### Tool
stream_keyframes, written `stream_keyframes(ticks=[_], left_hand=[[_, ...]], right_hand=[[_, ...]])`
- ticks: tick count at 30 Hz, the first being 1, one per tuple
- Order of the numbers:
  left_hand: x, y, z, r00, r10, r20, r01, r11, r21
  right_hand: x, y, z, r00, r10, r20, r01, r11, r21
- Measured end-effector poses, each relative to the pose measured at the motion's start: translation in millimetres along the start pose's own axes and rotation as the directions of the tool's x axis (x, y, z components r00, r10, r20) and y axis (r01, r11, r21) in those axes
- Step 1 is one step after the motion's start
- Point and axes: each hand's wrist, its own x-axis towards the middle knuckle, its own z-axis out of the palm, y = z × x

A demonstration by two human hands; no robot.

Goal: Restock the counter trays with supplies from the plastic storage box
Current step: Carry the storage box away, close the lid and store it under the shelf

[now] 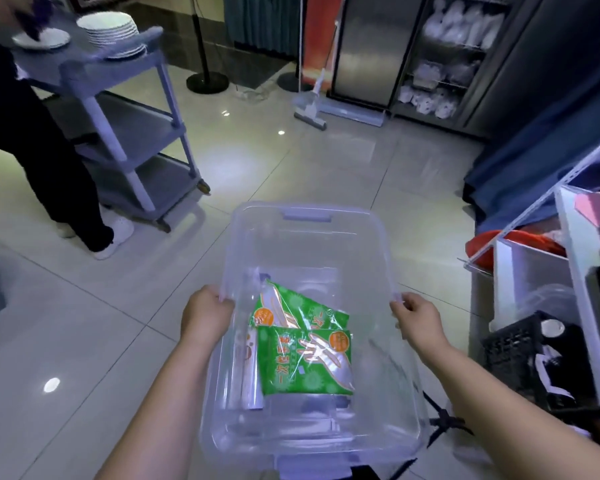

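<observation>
Glossy pale floor tiles (84, 306) spread below us. A grey cart (129, 109) bearing stacked plates (113, 32) stands far left. We hold the clear storage box (309, 244) before us, its long axis running straight away from us. Our left grip (205, 313) and right grip (418, 318) each clasp a side rim. Green packets (309, 362) lie in its near half.

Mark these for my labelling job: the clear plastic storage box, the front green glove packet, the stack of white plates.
clear plastic storage box (309, 247): head view, far wall.
front green glove packet (309, 362): head view, printed face.
stack of white plates (104, 21): head view, top plate.
</observation>
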Motion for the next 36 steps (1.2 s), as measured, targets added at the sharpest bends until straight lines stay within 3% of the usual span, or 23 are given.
stream_keyframes(ticks=[10, 20, 28, 36], left_hand=[[134.8, 158.4, 108.9, 0.969, 0.119, 0.216, -0.145, 0.983, 0.113], [249.9, 295.3, 181.8, 0.939, 0.138, 0.315, -0.148, 0.989, 0.007], [358.1, 406.6, 254.1, 0.845, 0.238, 0.478, -0.275, 0.961, 0.007], [449.7, 499.3, 341.7, 0.747, 0.302, 0.592, -0.455, 0.882, 0.123]], right_hand=[[171.0, 3.5, -61.5, 0.98, 0.136, -0.144, -0.128, 0.989, 0.068], [319.0, -26.9, -110.7, 0.947, 0.17, -0.272, -0.147, 0.984, 0.104], [427.5, -41.9, -131.7, 0.868, 0.297, -0.399, -0.263, 0.955, 0.137], [505.6, -45.4, -142.9, 0.769, 0.421, -0.481, -0.361, 0.907, 0.217]])
